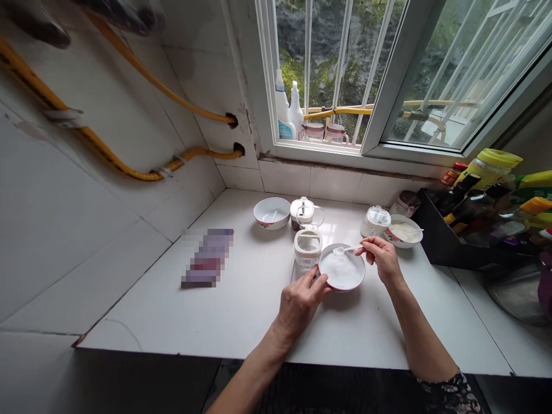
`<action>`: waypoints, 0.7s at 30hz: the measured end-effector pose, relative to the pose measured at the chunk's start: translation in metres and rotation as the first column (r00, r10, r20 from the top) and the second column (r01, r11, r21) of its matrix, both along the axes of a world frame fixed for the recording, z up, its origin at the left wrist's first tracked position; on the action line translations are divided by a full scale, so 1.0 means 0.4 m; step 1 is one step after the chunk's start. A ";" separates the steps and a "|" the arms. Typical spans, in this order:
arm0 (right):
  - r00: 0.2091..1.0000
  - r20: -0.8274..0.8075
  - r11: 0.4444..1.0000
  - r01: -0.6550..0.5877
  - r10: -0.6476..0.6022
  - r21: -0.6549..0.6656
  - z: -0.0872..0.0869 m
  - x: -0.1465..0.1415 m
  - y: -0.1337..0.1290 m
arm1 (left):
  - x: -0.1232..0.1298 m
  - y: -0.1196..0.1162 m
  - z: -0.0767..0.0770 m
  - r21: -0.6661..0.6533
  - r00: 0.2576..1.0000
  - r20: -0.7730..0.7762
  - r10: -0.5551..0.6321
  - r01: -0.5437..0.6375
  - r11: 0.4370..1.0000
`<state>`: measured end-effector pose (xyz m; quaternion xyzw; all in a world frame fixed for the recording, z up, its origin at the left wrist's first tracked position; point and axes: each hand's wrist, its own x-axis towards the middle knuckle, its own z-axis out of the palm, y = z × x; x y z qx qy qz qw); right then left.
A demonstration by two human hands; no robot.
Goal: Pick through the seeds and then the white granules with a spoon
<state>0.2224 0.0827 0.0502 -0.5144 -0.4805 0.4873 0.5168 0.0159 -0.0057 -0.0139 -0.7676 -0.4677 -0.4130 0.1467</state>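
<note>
My left hand [302,300] grips the near left rim of a bowl [363,275] filled with white granules [342,271]. Pinched in my right hand [382,259] is the handle of a small white spoon [340,251], its head over the far part of the granules. Directly left of the bowl stands a clear jar [307,250] with an open-looking top. Behind that jar is another jar [302,211] with dark contents and its lid raised. A floral bowl [271,213] with a spoon inside sits to the back left.
At the back right are a lidded jar [375,221] and a bowl of pale powder [404,232] with a spoon. A black bin [448,241] of bottles stands at the right. A blurred purple item [209,259] lies on the counter [159,322] at left.
</note>
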 end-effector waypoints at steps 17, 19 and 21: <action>0.985 0.158 0.931 -0.124 0.073 0.344 0.012 -0.137 -0.035 | 0.003 0.002 -0.002 -0.005 1.000 0.023 -0.007 0.007 1.000; 0.954 0.286 0.881 -0.205 0.084 0.426 0.002 -0.142 -0.040 | 0.004 0.002 0.002 0.002 1.000 0.026 -0.003 0.003 1.000; 0.903 0.424 0.842 -0.284 0.073 0.460 -0.006 -0.143 -0.043 | 0.004 0.002 0.005 0.005 1.000 0.031 -0.004 0.003 1.000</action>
